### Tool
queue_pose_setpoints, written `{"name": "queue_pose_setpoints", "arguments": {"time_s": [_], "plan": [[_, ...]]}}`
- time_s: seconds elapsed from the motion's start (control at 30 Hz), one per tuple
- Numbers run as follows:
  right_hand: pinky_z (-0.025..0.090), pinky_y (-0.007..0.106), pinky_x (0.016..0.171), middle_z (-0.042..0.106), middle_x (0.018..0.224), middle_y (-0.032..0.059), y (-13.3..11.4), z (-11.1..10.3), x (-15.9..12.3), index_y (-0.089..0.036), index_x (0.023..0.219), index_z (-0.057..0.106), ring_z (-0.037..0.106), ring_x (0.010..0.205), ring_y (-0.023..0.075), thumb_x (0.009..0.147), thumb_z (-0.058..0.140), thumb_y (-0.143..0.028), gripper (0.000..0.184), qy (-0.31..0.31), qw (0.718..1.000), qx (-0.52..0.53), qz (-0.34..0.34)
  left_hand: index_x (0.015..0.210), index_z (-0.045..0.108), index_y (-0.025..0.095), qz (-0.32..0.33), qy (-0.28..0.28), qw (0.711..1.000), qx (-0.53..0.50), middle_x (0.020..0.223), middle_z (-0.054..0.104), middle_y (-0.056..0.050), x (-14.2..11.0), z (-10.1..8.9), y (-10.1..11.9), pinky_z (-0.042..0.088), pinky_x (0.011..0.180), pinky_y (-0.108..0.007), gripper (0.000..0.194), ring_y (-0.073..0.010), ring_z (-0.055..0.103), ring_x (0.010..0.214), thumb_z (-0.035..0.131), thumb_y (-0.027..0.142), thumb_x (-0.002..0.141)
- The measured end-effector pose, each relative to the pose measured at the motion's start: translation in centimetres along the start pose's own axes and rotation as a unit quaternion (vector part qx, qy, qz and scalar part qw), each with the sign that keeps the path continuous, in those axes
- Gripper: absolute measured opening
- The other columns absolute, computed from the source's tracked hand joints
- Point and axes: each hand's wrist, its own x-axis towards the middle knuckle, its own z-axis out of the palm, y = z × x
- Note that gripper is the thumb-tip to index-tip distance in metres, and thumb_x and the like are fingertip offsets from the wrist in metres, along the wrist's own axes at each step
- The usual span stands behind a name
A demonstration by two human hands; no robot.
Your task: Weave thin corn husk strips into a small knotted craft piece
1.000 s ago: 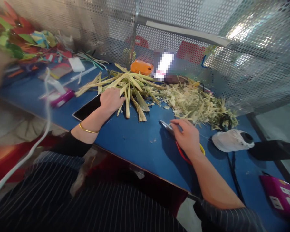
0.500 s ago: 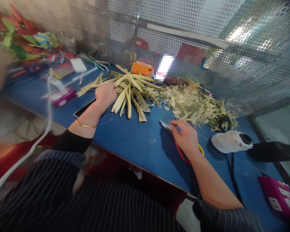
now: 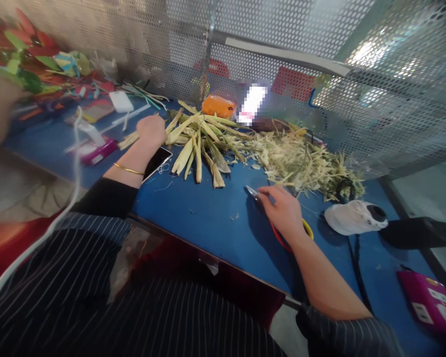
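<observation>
My left hand [image 3: 152, 132] is closed like a fist at the left edge of a pile of pale dried leaf strips [image 3: 195, 144]; its fingertips are hidden, so what they hold cannot be made out. Strips show on both sides of the hand. Below the wrist lies a dark phone [image 3: 158, 162], partly covered by the forearm. My right hand [image 3: 282, 208] is closed around scissors [image 3: 253, 192] with red and yellow handles, low over the blue table [image 3: 208, 223]. Their blades point left toward the strips.
Shredded husk [image 3: 297, 156] is heaped at the back right. An orange packet [image 3: 218, 106] and a lit screen [image 3: 251, 104] stand by the perforated metal panel [image 3: 267, 54]. A white-wrapped roll [image 3: 353, 217] and a purple power socket [image 3: 429, 300] lie at right. A white cord [image 3: 76, 163] hangs at left; another person's blurred arm [image 3: 0, 114] is there.
My left hand has moved left and slightly up from the strips, uncovering more of the phone. My right hand with the scissors has barely shifted.
</observation>
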Motion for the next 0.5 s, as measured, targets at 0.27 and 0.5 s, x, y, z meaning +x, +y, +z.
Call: {"name": "queue_pose_setpoints", "arguments": {"time_s": [0.27,0.5], "plan": [[0.046,0.033,0.073,0.069,0.092,0.0057,0.0,0.0,0.0,-0.021,0.094,0.069,0.063,0.082,0.0214,0.09,0.051,-0.033,0.022,-0.019,1.0,-0.007,-0.003,0.105,0.072,0.015,0.167,0.018,0.984,-0.059,0.103,0.07,-0.01,-2.2,-1.4,3.1,0.043,0.087,-0.033,0.034,-0.0254,0.06,0.099,0.053,0.029,0.082],[0.045,0.033,0.073,0.069,0.091,0.0056,0.1,0.2,0.0,-0.022,0.093,0.069,0.063,0.082,0.0215,0.09,0.051,-0.033,0.021,-0.031,0.999,-0.014,-0.012,0.106,0.069,0.014,0.08,0.025,0.996,-0.006,0.117,0.066,-0.014,1.1,1.2,2.8,0.04,0.09,-0.038,0.038,-0.0321,0.055,0.111,0.057,0.038,0.079]]}}
